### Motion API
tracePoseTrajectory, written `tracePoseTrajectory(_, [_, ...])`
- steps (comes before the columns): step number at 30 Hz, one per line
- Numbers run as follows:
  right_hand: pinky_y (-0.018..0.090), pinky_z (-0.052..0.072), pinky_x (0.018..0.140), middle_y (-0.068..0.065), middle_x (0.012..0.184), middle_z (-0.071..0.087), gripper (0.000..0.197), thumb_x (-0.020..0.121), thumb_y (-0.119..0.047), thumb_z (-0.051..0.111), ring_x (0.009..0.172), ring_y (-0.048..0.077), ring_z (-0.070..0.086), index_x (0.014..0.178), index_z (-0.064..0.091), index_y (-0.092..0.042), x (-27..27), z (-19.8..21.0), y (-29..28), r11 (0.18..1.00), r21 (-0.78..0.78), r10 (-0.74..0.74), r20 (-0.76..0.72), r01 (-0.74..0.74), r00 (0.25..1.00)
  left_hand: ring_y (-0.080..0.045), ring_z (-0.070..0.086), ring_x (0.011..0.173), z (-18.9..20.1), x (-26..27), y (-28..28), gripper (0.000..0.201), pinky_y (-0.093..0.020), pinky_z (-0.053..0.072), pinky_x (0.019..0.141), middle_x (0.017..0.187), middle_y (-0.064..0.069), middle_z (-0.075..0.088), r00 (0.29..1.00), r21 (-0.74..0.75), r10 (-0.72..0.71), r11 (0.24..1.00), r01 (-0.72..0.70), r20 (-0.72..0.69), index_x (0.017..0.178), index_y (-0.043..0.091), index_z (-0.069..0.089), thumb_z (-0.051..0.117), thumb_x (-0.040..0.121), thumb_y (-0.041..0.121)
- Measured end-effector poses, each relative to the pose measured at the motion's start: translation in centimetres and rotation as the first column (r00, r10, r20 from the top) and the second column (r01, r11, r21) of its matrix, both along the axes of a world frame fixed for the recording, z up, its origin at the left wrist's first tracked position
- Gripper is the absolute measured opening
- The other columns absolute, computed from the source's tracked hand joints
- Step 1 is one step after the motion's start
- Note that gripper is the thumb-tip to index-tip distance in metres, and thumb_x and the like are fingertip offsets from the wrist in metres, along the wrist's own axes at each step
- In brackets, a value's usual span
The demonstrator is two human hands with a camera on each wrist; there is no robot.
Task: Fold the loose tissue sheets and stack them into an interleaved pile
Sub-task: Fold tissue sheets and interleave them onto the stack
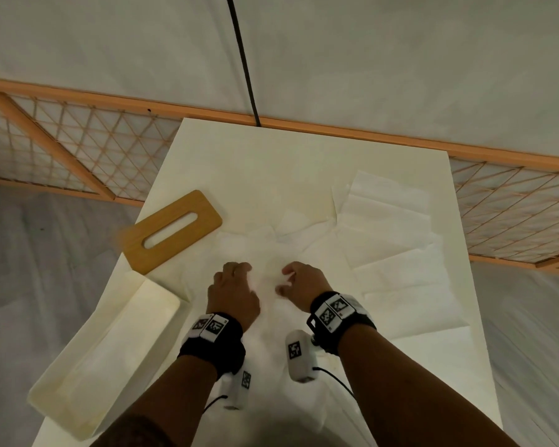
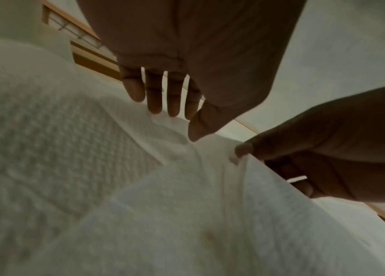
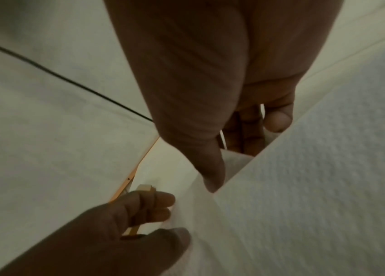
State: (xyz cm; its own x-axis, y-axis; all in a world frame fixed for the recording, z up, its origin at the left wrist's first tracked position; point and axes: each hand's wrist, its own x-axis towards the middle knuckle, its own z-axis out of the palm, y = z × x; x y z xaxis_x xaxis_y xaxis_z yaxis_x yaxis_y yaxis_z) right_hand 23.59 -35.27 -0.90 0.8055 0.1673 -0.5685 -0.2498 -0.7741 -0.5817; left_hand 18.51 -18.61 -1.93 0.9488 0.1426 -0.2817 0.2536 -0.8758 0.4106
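lid point(image 1: 174, 230) left of tissue sheets point(image 1: 391, 227) | box point(image 1: 104, 350) near-left | all on table point(image 1: 271, 150)

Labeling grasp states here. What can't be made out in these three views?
- Head view: sheet edges under the left hand and right hand wash out white on white; the tissue sheets cannot be counted.
- Left wrist view: tissue blurred up close; the left fingertips' contact is unclear.
- Right wrist view: the palm hides most right fingers.
- Head view: the open box interior is too pale to read.
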Motion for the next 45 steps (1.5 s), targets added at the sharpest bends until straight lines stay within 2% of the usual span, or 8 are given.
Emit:
tracePoseTrajectory(8, [0.023, 0.039, 0.075, 0.004, 0.098, 0.069, 0.014, 0.093, -0.023, 0.064, 0.096, 0.024, 0.062, 0.098, 0.070, -0.011, 0.1, 0.2, 0.4, 0.995, -0.041, 0.096, 0.103, -0.092, 0.990, -0.028, 0.023, 0.140, 0.6, 0.8, 1.3, 0.083, -0.043, 0.032, 0.110, 0.157, 0.004, 0.020, 0.966, 0.042, -0.228, 0.971, 0.234, -0.126, 0.151, 0.037, 0.030, 0.058, 0.077, 0.010])
tracePoseTrajectory(13, [0.026, 0.044, 0.075, -0.006, 0.097, 0.068, 0.013, 0.097, -0.027, 0.063, 0.088, 0.016, 0.061, 0.108, 0.064, -0.020, -0.1, 0.5, -1.4, 0.962, 0.245, -0.177, 0.221, 0.121, 0.959, -0.028, 0.009, 0.148, 1.8, 2.2, 0.9, 0.088, -0.051, 0.023, 0.115, 0.164, 0.002, 0.004, 0.995, 0.052, -0.094, 0.994, 0.096, -0.036, 0.154, 0.034, 0.019, 0.067, 0.080, 0.026])
tracePoseTrajectory(17, [0.042, 0.056, 0.084, -0.007, 0.095, 0.070, 0.006, 0.098, -0.030, 0.062, 0.087, 0.020, 0.066, 0.102, 0.062, -0.036, -0.5, 0.2, -3.2, 0.826, 0.481, -0.414, 0.161, 0.295, 0.896, -0.029, 0.051, 0.128, 2.8, 4.4, 2.1, 0.086, -0.046, 0.039, 0.107, 0.137, -0.005, 0.056, 0.953, -0.399, 0.223, 0.870, -0.289, -0.204, 0.151, 0.026, 0.023, 0.076, 0.084, 0.032])
tracePoseTrajectory(22, [0.035, 0.058, 0.089, -0.001, 0.109, 0.065, 0.026, 0.090, -0.030, 0.074, 0.100, 0.017, 0.066, 0.113, 0.061, -0.029, -1.0, 0.1, -4.7, 0.449, 0.664, -0.614, -0.256, 0.598, 0.747, -0.018, 0.063, 0.088, 4.5, 5.5, 1.9, 0.039, -0.024, 0.042, 0.078, 0.090, -0.003, 0.069, 0.968, -0.601, 0.158, 0.761, -0.245, -0.195, 0.125, 0.014, 0.062, 0.075, 0.088, 0.017])
tracePoseTrajectory(28, [0.025, 0.046, 0.073, -0.005, 0.084, 0.070, 0.020, 0.086, -0.011, 0.077, 0.079, 0.012, 0.060, 0.104, 0.072, -0.016, -0.9, 0.9, -6.8, 0.466, 0.618, -0.542, -0.366, 0.633, 0.756, -0.015, 0.067, 0.093, 6.1, 5.4, -0.1, 0.022, -0.031, 0.045, 0.085, 0.098, -0.002, 0.071, 0.965, -0.781, 0.139, 0.567, -0.262, -0.223, 0.109, 0.016, 0.075, 0.058, 0.097, 0.009])
tracePoseTrajectory(35, [0.033, 0.044, 0.086, 0.000, 0.103, 0.066, 0.005, 0.099, -0.023, 0.061, 0.098, 0.021, 0.059, 0.101, 0.065, -0.025, -0.3, 3.1, -8.7, 0.417, 0.704, -0.522, -0.333, 0.575, 0.785, -0.017, 0.056, 0.116, 5.2, 5.8, -1.2, 0.027, -0.026, 0.039, 0.093, 0.122, -0.001, 0.063, 0.988, -0.633, 0.058, 0.761, -0.138, -0.146, 0.121, 0.020, 0.063, 0.066, 0.094, 0.021])
tracePoseTrajectory(40, [0.037, 0.049, 0.081, 0.011, 0.108, 0.067, 0.019, 0.093, -0.029, 0.068, 0.097, 0.027, 0.061, 0.108, 0.063, -0.019, 0.0, 5.3, -9.0, 0.281, 0.812, -0.463, -0.352, 0.511, 0.813, -0.015, 0.052, 0.128, 6.0, 5.7, -3.3, 0.075, -0.031, 0.029, 0.106, 0.130, -0.001, 0.064, 0.925, -0.778, 0.050, 0.524, -0.346, -0.377, 0.129, 0.026, 0.059, 0.057, 0.077, 0.080])
tracePoseTrajectory(45, [0.028, 0.055, 0.061, 0.009, 0.093, 0.071, 0.013, 0.104, -0.020, 0.053, 0.075, 0.020, 0.067, 0.114, 0.059, -0.014, 0.5, 7.1, -9.5, 0.245, 0.823, -0.471, -0.362, 0.513, 0.805, -0.020, 0.066, 0.109, 5.9, 5.0, -5.6, 0.092, -0.039, 0.036, 0.111, 0.119, -0.007, 0.071, 0.842, -0.825, -0.099, 0.287, -0.486, -0.530, 0.125, 0.013, 0.062, 0.055, 0.069, 0.085])
